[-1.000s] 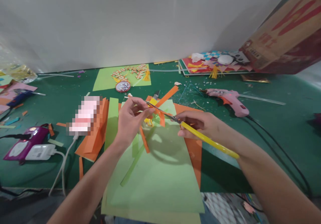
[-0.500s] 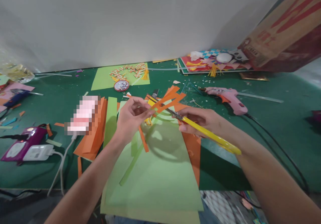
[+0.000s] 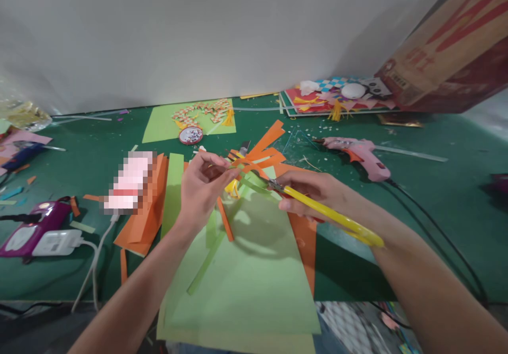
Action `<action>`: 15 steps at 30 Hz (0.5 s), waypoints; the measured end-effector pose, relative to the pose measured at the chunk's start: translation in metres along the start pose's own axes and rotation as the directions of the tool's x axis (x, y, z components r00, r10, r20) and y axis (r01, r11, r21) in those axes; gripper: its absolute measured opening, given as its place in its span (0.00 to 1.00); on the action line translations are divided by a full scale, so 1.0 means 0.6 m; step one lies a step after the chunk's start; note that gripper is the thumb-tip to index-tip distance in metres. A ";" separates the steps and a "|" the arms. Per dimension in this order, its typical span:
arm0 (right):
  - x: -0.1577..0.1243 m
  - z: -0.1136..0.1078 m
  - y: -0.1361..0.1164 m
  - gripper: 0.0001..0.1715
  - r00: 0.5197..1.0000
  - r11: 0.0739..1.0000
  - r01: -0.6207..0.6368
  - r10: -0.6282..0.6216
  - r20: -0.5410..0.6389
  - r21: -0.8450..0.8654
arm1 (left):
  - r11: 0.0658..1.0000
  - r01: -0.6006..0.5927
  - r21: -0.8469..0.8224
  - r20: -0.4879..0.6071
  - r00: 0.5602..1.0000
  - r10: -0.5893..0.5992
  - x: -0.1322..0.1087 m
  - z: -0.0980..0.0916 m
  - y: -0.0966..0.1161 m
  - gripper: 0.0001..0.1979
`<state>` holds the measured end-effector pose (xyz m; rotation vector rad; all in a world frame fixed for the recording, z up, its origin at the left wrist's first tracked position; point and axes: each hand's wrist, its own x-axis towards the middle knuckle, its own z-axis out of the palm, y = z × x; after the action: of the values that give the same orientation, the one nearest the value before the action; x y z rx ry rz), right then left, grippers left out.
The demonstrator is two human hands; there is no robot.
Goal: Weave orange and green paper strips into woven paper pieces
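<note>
My left hand (image 3: pixel 204 184) pinches orange paper strips (image 3: pixel 265 158) and a green paper strip (image 3: pixel 257 184), which cross at its fingertips. In my right hand (image 3: pixel 313 187) are pliers with long yellow handles (image 3: pixel 333 216); their narrow metal jaws reach the strips from the right. Whether the jaws grip a strip is hard to make out. Beneath both hands lie light green paper sheets (image 3: pixel 242 285). A loose orange strip (image 3: pixel 225 219) hangs below my left hand, and a green strip (image 3: pixel 204 266) rests on the sheets. Partly hidden behind the strips is a yellow-and-dark tool (image 3: pixel 244 148).
A pink glue gun (image 3: pixel 361 153) lies to the right, its cord running forward. Folded orange paper (image 3: pixel 148 211), a blurred-out phone-like item (image 3: pixel 129 182) and a purple power adapter (image 3: pixel 37 224) are left. A woven paper chain (image 3: pixel 202 113) and a paper bag (image 3: pixel 444 52) stand farther back.
The plier jaws have moved slightly left and down, closer to my left fingertips. The orange strips have spread and shifted, one now pointing up; a green strip shows more plainly between the hands.
</note>
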<state>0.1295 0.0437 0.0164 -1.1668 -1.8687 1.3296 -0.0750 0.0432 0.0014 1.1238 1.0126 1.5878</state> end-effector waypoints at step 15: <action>-0.003 -0.003 0.005 0.19 0.988 0.992 -0.116 0.111 0.105 0.049 | 0.997 0.070 0.016 0.021 0.997 -0.071 0.002 -0.002 -0.004 0.16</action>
<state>0.1328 0.0433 0.0144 -1.2132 -1.8479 1.5203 -0.0761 0.0448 -0.0010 1.1010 1.0406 1.5117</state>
